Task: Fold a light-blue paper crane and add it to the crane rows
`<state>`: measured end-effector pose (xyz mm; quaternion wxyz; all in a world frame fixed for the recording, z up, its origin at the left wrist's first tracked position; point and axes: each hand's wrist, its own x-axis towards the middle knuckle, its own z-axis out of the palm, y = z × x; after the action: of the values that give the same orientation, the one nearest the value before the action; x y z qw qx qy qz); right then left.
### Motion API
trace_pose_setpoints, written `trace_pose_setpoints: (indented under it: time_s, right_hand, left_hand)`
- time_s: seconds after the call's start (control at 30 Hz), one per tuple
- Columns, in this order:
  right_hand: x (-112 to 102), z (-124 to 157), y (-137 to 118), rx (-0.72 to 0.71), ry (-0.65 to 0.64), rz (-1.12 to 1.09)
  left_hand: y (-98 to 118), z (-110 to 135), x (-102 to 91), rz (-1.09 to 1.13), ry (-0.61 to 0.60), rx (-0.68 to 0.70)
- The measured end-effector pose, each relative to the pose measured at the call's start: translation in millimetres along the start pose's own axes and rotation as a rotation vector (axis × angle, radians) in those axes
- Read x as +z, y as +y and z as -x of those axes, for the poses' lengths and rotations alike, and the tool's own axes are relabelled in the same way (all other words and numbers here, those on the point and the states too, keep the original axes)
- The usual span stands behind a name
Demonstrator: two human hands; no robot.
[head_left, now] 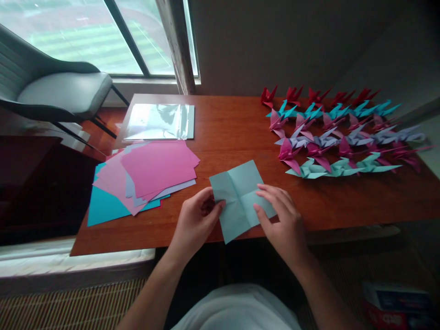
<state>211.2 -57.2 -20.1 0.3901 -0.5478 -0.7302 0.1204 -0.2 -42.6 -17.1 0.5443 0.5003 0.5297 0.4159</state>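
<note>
A pale mint-green square of origami paper [239,195] is in front of me at the table's near edge, creased with a cross through its middle. My left hand [202,213] pinches its left edge, thumb on top and fingers curled beneath. Over the right side of the sheet lies my right hand [280,213], its fingers stretched and apart, fingertips touching the paper. To the right stand rows of folded paper cranes; the nearest row holds mint-green cranes [338,168] of a similar colour.
Loose coloured sheets [161,167] lie fanned out on the left of the wooden table [227,123]. Behind them is a clear plastic packet of paper [160,121]. A grey chair [65,91] stands beyond the table's left end, by the window.
</note>
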Motion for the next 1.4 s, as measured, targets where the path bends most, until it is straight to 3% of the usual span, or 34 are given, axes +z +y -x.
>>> trace_pose_setpoints:
  time_s: [0.27,0.5,0.77,0.9,1.13,1.4]
  right_hand:
    - [7,-1,25,0.403,-0.008,-0.313]
    - [3,-7,26,0.573,0.012,-0.503]
    - [2,-7,32,0.634,0.035,-0.673]
    - [-3,-9,31,0.625,-0.005,-0.722]
    - [-15,-7,37,0.574,-0.043,-0.616]
    - [-17,-9,31,0.576,-0.022,-0.63]
  left_hand:
    - [1,-3,-4.4,-0.034,-0.051,-0.013]
    - [6,-6,-7.0,0.002,-0.034,-0.026]
    - [10,-9,-9.9,0.068,0.031,-0.011]
    - [9,-7,-10.1,0.033,0.004,0.003]
    - [24,-4,-15.6,-0.141,-0.071,-0.032]
    - [21,-5,-16.4,-0.118,-0.077,-0.054]
